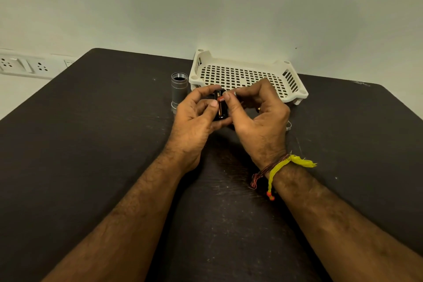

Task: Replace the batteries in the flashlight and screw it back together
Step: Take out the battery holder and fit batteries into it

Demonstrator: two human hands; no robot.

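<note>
A silver flashlight body (179, 89) stands upright on the dark table (91, 144), its threaded open end up, just left of my hands. My left hand (194, 119) grips a black battery holder (220, 107) that shows a battery with a red label. My right hand (256, 117) pinches a battery (230, 94) at the holder's top, thumb and forefinger on it. A small clear or silver part (288, 125) peeks out on the table behind my right hand; I cannot tell what it is.
A white perforated plastic tray (247, 75) sits at the table's back edge, just behind my hands. A wall socket strip (25, 64) is at the far left. Threads are tied round my right wrist.
</note>
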